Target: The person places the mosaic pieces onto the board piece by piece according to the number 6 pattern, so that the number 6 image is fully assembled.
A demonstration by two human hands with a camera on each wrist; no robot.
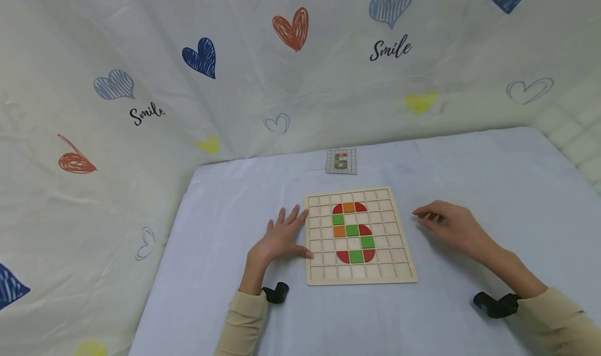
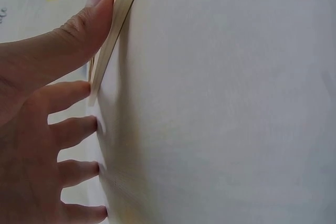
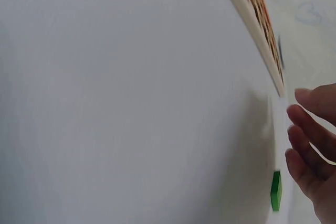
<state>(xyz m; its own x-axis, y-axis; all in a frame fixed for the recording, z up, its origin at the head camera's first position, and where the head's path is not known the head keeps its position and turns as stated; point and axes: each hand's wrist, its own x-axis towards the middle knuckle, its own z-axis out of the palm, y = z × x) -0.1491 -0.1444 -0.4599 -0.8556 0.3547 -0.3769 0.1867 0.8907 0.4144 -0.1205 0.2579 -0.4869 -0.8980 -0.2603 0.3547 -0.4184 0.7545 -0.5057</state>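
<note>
A square wooden grid board (image 1: 389, 270) lies flat on the table, with red, orange and green tiles (image 1: 352, 230) set in it in an S-like shape. My left hand (image 1: 279, 238) is at the board's left side, fingers spread, its thumb (image 2: 100, 11) and index finger touching the edge. To the right of the board hovers my right hand (image 1: 453, 225), its fingers loosely bent and nothing visible between them. A green block (image 3: 276, 190) lies on the table near that hand in the right wrist view; the head view does not show it.
Behind the board lies a small card (image 1: 341, 161) printed with a grid and a coloured figure. White cloth covers the table (image 1: 225, 204). A curtain (image 1: 328, 79) with hearts and lettering hangs along the back and left.
</note>
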